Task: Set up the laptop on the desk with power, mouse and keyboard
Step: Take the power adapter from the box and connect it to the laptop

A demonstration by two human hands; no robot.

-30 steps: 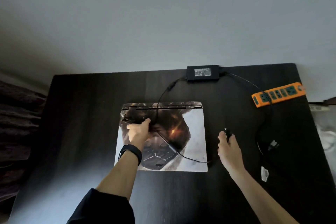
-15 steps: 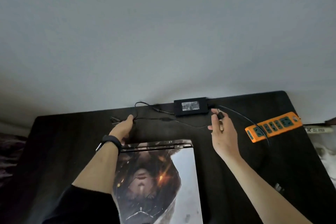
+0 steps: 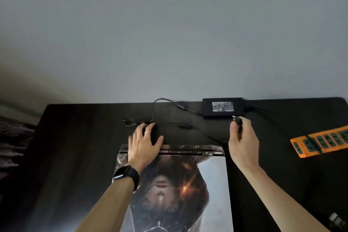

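Hands: left hand [image 3: 144, 143] lay spread over the rear edge of the closed laptop [image 3: 188, 184], at 6 o'clock on the table [image 3: 84, 137]; right hand [image 3: 243, 137] pinched a cable plug [image 3: 238, 119] beside the adapter [image 3: 223, 107] at 1 o'clock

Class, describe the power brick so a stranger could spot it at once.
Look along the far edge of the dark desk. Beyond the closed laptop, just past the right hand, lies the brick, flat and black, trailing cables. Its white label sets it apart from the orange power strip.
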